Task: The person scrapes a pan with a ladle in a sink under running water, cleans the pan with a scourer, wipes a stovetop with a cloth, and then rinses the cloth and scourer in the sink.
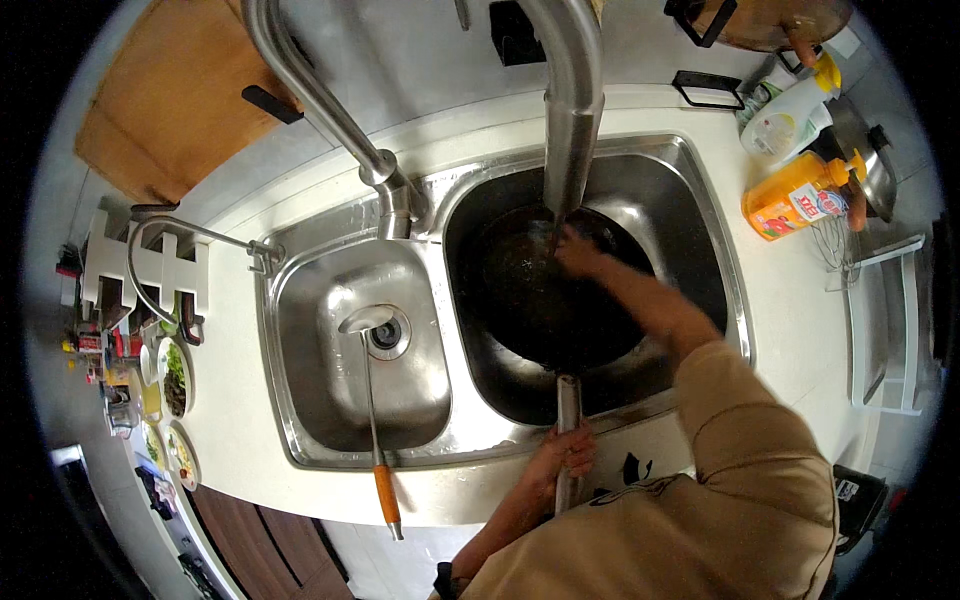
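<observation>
A dark wok (525,300) lies in the right basin of a steel double sink (495,439), under the end of a thick steel faucet (574,142). My left hand (570,450) grips the wok's metal handle (568,401) at the counter's front edge. My right hand (579,253) reaches into the wok just below the spout; it is blurred, and whether it holds anything cannot be told. A ladle (367,321) with an orange-brown grip (386,495) rests in the left basin, its head beside the drain, its grip over the front edge.
On the right stand an orange pump bottle (795,196), a pale pump bottle (784,124), a wire whisk (834,244) and a white rack (885,330). Plates of food (176,379) line the left counter. A small curved tap (187,223) and a larger pipe (322,97) rise behind the left basin.
</observation>
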`<state>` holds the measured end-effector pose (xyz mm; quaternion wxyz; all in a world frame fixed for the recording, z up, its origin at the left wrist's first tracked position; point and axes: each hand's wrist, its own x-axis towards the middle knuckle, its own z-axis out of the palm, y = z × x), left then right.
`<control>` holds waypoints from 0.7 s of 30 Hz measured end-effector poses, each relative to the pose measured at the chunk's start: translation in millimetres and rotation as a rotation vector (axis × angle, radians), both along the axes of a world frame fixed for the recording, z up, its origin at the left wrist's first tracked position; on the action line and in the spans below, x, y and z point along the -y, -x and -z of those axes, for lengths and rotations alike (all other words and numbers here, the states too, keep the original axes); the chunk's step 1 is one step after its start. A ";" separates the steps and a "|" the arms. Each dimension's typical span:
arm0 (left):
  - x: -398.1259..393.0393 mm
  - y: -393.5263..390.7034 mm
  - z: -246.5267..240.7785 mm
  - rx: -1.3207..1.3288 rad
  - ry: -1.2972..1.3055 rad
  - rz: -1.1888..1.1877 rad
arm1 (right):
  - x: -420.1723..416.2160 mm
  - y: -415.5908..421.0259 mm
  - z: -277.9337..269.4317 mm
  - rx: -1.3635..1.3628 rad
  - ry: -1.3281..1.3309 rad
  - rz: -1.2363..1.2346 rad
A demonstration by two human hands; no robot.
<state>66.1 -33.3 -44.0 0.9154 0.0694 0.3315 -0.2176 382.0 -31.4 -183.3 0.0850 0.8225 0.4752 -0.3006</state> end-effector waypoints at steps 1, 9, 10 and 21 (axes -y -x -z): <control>-1.8 -0.6 -2.1 0.000 0.025 -0.006 | -20.4 18.4 21.3 -0.058 -0.103 -0.009; 0.2 -10.3 -21.2 -0.039 -0.114 -0.064 | 82.2 57.9 -95.1 -0.513 0.081 -0.292; -0.3 -12.8 -26.4 -0.057 -0.206 -0.023 | 99.5 44.4 -95.8 -0.322 0.134 -0.352; -11.7 -17.4 -6.3 -0.028 -0.448 0.070 | 153.6 22.4 -198.9 -0.223 0.451 0.621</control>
